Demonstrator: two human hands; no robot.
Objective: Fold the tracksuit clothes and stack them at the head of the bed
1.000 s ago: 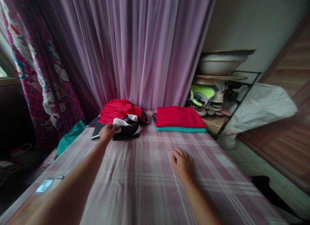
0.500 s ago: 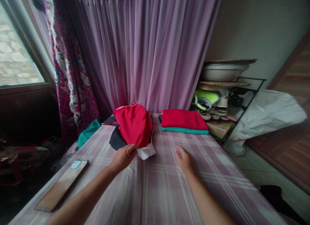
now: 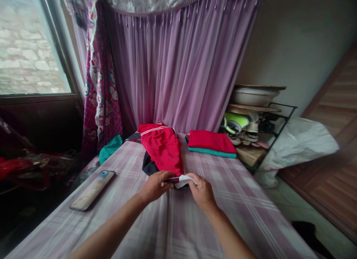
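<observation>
A loose red and navy garment [image 3: 161,147] with white stripes lies bunched on the checked cloth; whether it is a jacket or trousers I cannot tell. My left hand [image 3: 157,185] grips its near edge, fingers closed over a dark band. Close by on the right, my right hand [image 3: 203,192] pinches the white corner of that same edge between thumb and fingers. The edge is stretched between both hands, slightly raised toward me. Beyond my right hand sits a folded stack: a red garment [image 3: 210,140] on top of a teal one [image 3: 214,152].
A phone [image 3: 93,190] lies back up at the left of the checked cloth [image 3: 167,229]. Teal fabric [image 3: 110,149] hangs by the left edge. Purple curtains [image 3: 178,73] close off the far side. A shoe rack [image 3: 279,130] and a white plastic bag [image 3: 301,147] stand at the right.
My right hand has moved left from the bare cloth and taken hold of the white corner. My left hand and the garment's near edge have shifted right. The view has tilted up slightly.
</observation>
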